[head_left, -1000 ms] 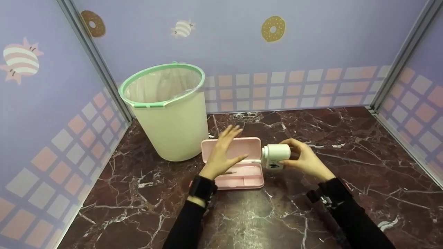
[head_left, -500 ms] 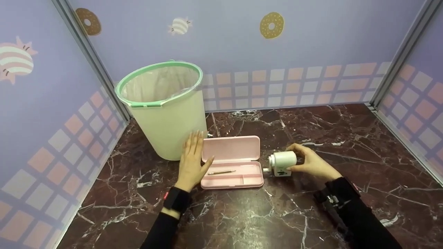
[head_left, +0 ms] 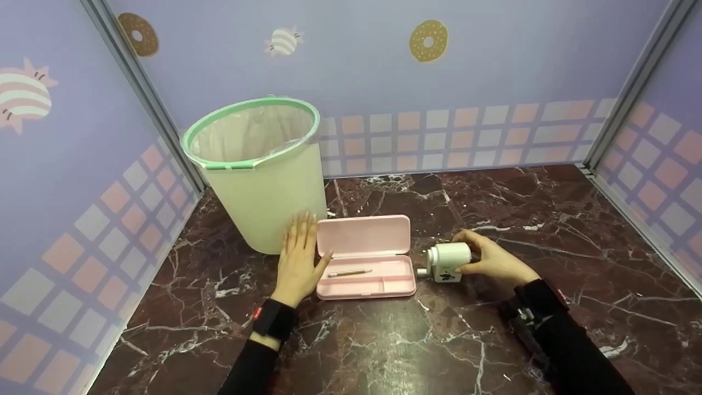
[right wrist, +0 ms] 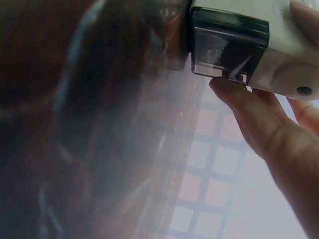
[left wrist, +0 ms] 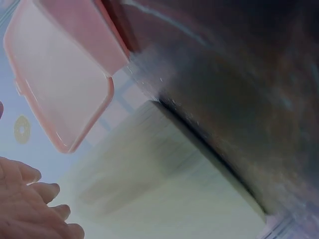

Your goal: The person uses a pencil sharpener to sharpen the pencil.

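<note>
My right hand (head_left: 496, 263) holds a white pencil sharpener (head_left: 452, 258) from its right side, thumb in front and fingers behind. The sharpener stands on the table just right of the pink pencil case (head_left: 363, 219), and its dark see-through shavings drawer (right wrist: 227, 50) shows in the right wrist view. The case lies with its lid raised. A short pencil (head_left: 350, 272) rests in its long compartment. My left hand (head_left: 298, 263) is spread beside the case's left end, fingers straight, in front of the bin. Its fingertips (left wrist: 47, 191) show at lower left in the left wrist view.
A pale green waste bin (head_left: 266, 203) with a green rim and a clear liner stands behind my left hand. Patterned walls (head_left: 362, 66) enclose the dark marbled table (head_left: 395, 345) at the back and sides.
My left hand has moved left, from above the pencil case to beside it, uncovering the pencil. My right hand has brought the sharpener slightly right and down onto the table.
</note>
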`<act>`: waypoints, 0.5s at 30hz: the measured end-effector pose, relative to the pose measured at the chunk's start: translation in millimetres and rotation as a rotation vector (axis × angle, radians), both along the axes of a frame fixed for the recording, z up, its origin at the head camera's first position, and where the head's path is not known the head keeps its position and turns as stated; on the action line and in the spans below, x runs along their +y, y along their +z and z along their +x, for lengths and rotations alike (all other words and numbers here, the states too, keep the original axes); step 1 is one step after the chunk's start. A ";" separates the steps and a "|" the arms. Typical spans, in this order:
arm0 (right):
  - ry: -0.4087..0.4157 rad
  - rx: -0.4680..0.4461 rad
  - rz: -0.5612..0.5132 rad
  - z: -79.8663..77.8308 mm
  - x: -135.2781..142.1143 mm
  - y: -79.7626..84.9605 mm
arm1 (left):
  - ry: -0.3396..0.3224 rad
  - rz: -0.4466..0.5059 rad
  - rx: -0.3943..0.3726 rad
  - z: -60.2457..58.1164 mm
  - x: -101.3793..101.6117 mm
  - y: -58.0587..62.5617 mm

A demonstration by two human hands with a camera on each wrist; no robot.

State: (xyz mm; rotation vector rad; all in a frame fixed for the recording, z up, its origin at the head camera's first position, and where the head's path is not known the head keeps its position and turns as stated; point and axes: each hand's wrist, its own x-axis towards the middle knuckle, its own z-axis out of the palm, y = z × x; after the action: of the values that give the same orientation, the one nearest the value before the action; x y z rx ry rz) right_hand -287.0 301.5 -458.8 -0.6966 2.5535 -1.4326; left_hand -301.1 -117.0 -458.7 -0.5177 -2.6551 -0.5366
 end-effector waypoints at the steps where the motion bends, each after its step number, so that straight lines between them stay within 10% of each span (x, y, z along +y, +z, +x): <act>1: 0.000 -0.006 0.005 1.1 0.6 2.5 | -0.001 -0.005 0.000 -0.2 0.5 -0.1; 7: -0.082 0.016 0.111 16.4 8.8 30.9 | -0.008 -0.005 -0.009 -0.9 3.7 -0.5; 15: -0.362 0.343 0.393 25.7 9.3 52.0 | -0.013 -0.025 0.049 -0.5 2.7 5.2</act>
State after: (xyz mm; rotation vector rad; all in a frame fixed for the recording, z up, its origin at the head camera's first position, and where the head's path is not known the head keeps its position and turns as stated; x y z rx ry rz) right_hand -261.2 310.8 -406.9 -0.4639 3.2303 -0.8876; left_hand -301.5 -114.3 -453.5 -0.5491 -2.6169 -0.4894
